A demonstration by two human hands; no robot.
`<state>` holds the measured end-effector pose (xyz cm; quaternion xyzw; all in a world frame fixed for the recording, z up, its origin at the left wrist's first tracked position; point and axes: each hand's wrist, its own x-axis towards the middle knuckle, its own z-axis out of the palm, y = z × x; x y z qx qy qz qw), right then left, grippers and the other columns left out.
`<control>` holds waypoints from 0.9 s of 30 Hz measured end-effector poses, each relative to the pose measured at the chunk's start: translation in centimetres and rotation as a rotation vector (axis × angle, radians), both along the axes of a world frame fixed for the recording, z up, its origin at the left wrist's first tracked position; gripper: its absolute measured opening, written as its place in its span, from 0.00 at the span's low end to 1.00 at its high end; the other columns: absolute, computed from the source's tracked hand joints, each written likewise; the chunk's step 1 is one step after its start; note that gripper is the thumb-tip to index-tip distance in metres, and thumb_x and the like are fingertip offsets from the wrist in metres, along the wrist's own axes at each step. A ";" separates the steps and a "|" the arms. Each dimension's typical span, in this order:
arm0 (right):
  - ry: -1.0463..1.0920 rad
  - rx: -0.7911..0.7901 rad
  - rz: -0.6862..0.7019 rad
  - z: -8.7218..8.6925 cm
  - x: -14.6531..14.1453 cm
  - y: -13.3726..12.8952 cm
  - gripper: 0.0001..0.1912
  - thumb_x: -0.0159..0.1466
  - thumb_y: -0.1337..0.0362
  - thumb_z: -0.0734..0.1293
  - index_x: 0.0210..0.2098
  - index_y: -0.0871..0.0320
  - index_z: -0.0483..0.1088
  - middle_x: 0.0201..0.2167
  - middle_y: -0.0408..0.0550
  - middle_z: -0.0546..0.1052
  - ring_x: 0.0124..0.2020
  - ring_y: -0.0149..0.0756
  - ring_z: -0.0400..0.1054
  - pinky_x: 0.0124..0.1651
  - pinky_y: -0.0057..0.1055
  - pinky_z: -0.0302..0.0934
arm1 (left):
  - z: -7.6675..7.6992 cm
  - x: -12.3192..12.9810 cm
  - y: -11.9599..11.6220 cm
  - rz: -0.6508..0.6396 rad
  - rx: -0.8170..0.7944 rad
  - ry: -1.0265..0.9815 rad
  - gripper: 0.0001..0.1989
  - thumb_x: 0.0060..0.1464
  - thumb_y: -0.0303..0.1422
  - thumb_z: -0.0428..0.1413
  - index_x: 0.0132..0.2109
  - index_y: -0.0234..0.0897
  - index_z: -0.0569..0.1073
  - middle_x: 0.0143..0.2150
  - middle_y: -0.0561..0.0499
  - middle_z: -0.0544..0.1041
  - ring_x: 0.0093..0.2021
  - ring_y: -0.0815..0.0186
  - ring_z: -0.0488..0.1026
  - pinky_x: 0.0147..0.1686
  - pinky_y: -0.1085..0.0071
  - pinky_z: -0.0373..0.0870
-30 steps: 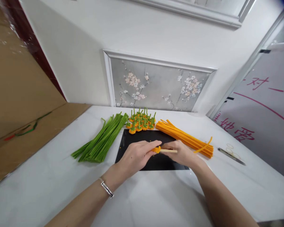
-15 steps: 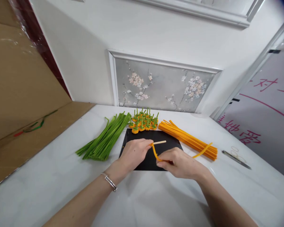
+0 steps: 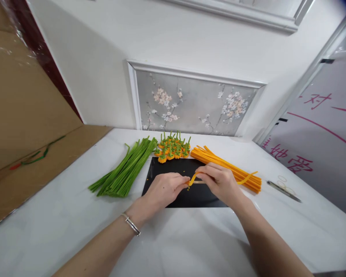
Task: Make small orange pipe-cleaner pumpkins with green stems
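I see the orange pipe cleaner (image 3: 192, 179), curved, running toward two o'clock, the pale stick (image 3: 200, 182) toward three.

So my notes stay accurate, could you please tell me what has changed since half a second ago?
The right hand has moved forward, so the orange strip now slants forward from the left hand instead of curving back. The left hand still pinches the strip and stick. The green bundle and orange bundle stayed put.
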<state>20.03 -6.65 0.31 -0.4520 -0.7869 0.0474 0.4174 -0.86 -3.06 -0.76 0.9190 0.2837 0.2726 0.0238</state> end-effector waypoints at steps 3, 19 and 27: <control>0.023 -0.013 -0.008 -0.2 0.2 0.2 0.10 0.67 0.61 0.62 0.37 0.53 0.76 0.33 0.46 0.77 0.33 0.36 0.72 0.39 0.32 0.65 | 0.2 0.1 -0.1 0.024 0.031 0.035 0.09 0.60 0.29 0.52 0.40 0.39 0.77 0.34 0.51 0.81 0.33 0.66 0.76 0.32 0.74 0.68; -0.160 -0.330 0.026 -1.0 1.3 0.9 0.14 0.66 0.62 0.61 0.26 0.56 0.72 0.20 0.41 0.71 0.21 0.29 0.60 0.25 0.25 0.52 | 0.3 0.5 -0.9 -0.049 0.073 -0.162 0.08 0.59 0.29 0.53 0.40 0.39 0.77 0.31 0.53 0.80 0.29 0.69 0.75 0.29 0.74 0.67; -0.337 -0.299 0.175 -1.7 0.1 0.3 0.17 0.66 0.63 0.61 0.21 0.57 0.65 0.17 0.39 0.63 0.20 0.27 0.53 0.26 0.27 0.47 | 0.0 0.3 -0.4 0.004 0.108 -0.200 0.11 0.59 0.28 0.53 0.47 0.41 0.77 0.34 0.53 0.81 0.33 0.68 0.75 0.32 0.74 0.69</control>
